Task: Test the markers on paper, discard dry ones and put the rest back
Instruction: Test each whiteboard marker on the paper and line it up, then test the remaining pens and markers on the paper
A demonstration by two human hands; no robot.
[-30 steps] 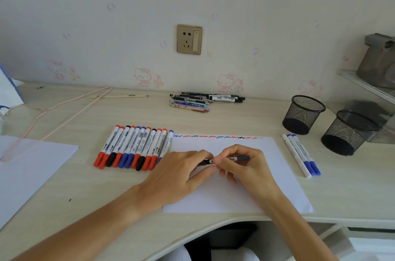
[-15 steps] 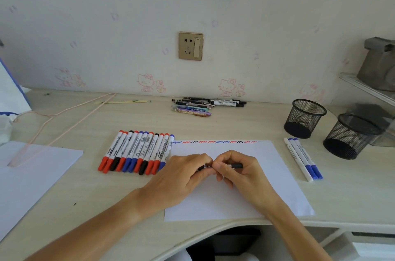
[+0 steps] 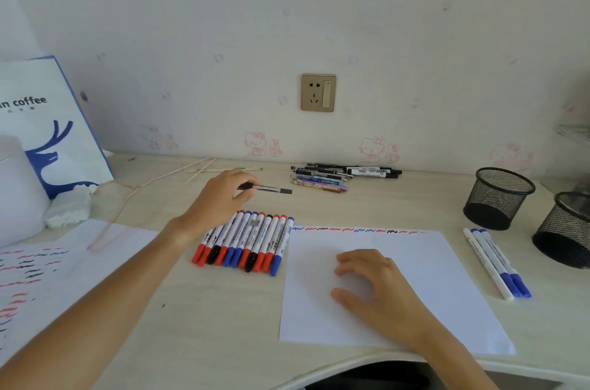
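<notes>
Left hand (image 3: 220, 198) pinching black pen (image 3: 266, 188) — right hand (image 3: 373, 281) spread, resting on paper (image 3: 447, 278)

Bright, even daylight, soft and diffuse; source not visible. Faint soft shadow under fingers (image 3: 348, 262) of right hand (image 3: 376, 290) on white paper (image 3: 447, 278), paper near washed out. Left hand (image 3: 220, 198) slightly motion-blurred. Wide-angle bending at frame edges; wire-mesh pen cups (image 3: 498, 198) lean outward. Overall softness, compression smear.
</notes>
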